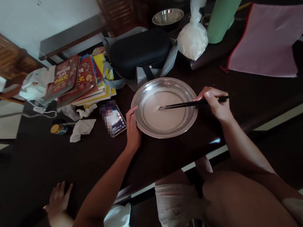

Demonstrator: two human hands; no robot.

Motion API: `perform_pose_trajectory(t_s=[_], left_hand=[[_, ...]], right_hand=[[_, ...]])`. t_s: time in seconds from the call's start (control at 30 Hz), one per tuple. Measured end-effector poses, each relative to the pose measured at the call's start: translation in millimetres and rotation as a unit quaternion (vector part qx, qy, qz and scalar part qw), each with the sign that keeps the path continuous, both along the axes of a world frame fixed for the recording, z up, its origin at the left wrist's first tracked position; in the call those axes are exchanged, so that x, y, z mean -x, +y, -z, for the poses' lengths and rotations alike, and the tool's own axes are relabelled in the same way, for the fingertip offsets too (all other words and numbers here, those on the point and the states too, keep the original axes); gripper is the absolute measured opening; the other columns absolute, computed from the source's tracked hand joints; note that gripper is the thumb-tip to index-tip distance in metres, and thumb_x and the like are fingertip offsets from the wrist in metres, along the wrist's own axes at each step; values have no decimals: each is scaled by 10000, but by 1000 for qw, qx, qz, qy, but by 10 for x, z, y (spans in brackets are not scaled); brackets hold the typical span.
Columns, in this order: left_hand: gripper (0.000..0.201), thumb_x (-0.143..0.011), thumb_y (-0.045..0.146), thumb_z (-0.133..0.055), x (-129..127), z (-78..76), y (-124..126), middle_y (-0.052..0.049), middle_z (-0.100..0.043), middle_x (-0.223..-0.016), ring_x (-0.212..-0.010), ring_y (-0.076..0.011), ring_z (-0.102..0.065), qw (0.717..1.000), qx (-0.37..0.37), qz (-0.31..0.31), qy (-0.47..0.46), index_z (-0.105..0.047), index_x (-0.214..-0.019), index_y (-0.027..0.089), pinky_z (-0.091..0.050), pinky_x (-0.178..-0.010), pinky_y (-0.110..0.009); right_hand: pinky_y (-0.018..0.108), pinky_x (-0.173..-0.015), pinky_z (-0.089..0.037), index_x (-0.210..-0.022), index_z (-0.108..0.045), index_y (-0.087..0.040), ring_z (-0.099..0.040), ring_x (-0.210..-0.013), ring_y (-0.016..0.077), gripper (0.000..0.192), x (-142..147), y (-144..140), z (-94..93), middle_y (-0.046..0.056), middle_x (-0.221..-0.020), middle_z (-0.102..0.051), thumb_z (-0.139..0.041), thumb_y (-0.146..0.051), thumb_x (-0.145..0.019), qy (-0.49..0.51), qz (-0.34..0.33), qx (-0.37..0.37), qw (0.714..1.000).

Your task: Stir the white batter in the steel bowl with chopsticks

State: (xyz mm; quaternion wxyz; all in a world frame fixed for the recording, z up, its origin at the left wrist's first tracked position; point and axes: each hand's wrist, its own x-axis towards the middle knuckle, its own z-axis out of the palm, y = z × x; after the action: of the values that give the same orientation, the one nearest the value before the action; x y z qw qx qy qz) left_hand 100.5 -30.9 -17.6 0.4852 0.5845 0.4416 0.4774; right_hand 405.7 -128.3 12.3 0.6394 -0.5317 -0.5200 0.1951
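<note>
A wide metal bowl (169, 134) sits on the dark table in the middle of the head view. Whitish, smooth liquid (159, 118) covers its bottom. My left hand (133, 130) is closed on the bowl's left rim, with part of its grip hidden behind the edge. In my closed right hand (217, 103), just off the right rim, is a pair of dark chopsticks (184, 104). They lean low across the right rim, and their tips dip into the liquid near its centre.
A phone (117, 120) lies left of the bowl, near crumpled tissues (83, 129) and a small jar (58, 129). Behind are books (68, 79), a black case (139, 51), a tied bag of white powder (194, 38) and a pink pouch (265, 42). Another person's hand (59, 201) rests lower left.
</note>
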Motion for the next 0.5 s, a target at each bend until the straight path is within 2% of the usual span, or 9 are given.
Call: perform_pose_trajectory(t_s=[0.1,0.17,0.23,0.3,0.43,0.5], left_hand=[[446,-999,668,-580,-11,-25,-11,-53,-682,-1340,-1271,-260,-614,1000,8,-2,-5,-702,-1236,310,-449,-1191,-424],[437,-1003,663,-575,-17,-44,-20,-52,-684,-1327,-1260,-259,-618,1000,3,-3,-3,-708,-1224,311,-454,-1186,-424],[432,-1012,658,-564,-19,-55,-27,-57,-682,-1320,-1261,-258,-616,1000,-9,-3,2,-711,-1213,304,-448,-1191,-424],[424,-1020,646,-560,-20,-59,-31,-63,-677,-1317,-1269,-258,-612,1000,-15,-2,4,-712,-1203,295,-439,-1200,-425],[415,-1027,634,-556,-22,-66,-31,-66,-682,-1305,-1255,-258,-618,1000,-9,-3,6,-714,-1202,293,-447,-1193,-426],[430,-1026,647,-552,-20,-68,-28,-63,-684,-1313,-1259,-257,-617,1000,-13,-1,10,-713,-1213,295,-446,-1197,-429]], right_hand=[[425,-599,-543,-687,-726,-324,-672,-577,207,447,10,-7,-10,6,-623,-701,-613,-631,-990,41,56,-37,997],[423,-579,-523,-676,-725,-324,-652,-560,206,457,15,-15,-14,7,-605,-698,-599,-621,-1000,45,43,-35,997],[425,-615,-533,-705,-760,-322,-682,-619,214,421,14,-20,-14,14,-657,-740,-631,-605,-989,16,2,-12,1000],[427,-663,-546,-736,-788,-317,-714,-684,221,380,12,-16,-13,20,-710,-767,-669,-588,-974,-9,-12,-4,1000],[404,-574,-501,-688,-747,-290,-660,-576,202,421,19,-4,-15,15,-614,-701,-662,-580,-980,55,60,-55,995],[389,-528,-472,-671,-721,-282,-621,-522,190,448,24,-2,-16,8,-573,-676,-649,-595,-983,83,53,-57,994]])
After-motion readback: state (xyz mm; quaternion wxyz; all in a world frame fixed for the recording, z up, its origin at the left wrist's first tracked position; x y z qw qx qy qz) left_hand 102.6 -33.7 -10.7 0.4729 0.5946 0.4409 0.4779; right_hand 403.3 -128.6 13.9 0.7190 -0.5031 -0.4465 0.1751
